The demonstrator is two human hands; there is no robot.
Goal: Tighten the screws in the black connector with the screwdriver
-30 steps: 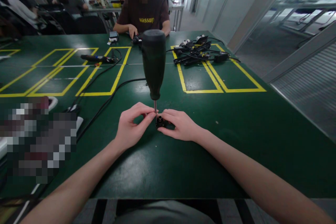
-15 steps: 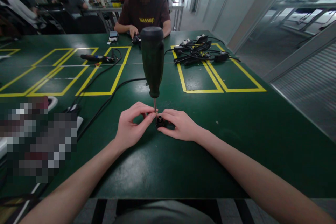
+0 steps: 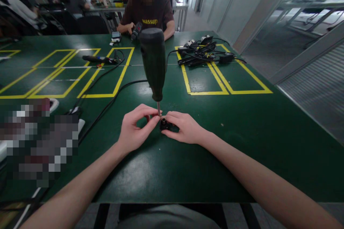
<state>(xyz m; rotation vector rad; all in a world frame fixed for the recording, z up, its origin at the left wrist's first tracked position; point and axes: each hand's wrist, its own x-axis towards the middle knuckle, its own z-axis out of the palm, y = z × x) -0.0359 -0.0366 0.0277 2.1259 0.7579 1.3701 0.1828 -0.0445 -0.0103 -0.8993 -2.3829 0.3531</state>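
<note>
Between my hands stands a dark-handled screwdriver point(image 3: 153, 64), close to upright, its handle leaning slightly left and its thin metal shaft pointing down. The thumb and fingers of my left hand point(image 3: 138, 127) are pinched around the lower end of that shaft; the tip is hidden by them. Just beside it, my right hand point(image 3: 184, 127) grips a small black part point(image 3: 163, 125) with a short round post, holding it down at the green table point(image 3: 188, 171). My fingers cover much of this part, and its exact kind cannot be made out.
Black cables and adapters point(image 3: 204, 53) lie heaped at the back right. A pen-like corded tool point(image 3: 99, 59) rests back left among yellow tape outlines. One black cord point(image 3: 115, 96) crosses behind my left hand. Opposite, a person point(image 3: 150, 10) holds a dark power tool point(image 3: 136, 31).
The screwdriver's handle has tipped a little to the left. Both my hands have stayed in place. Across the table, the person has raised the dark power tool.
</note>
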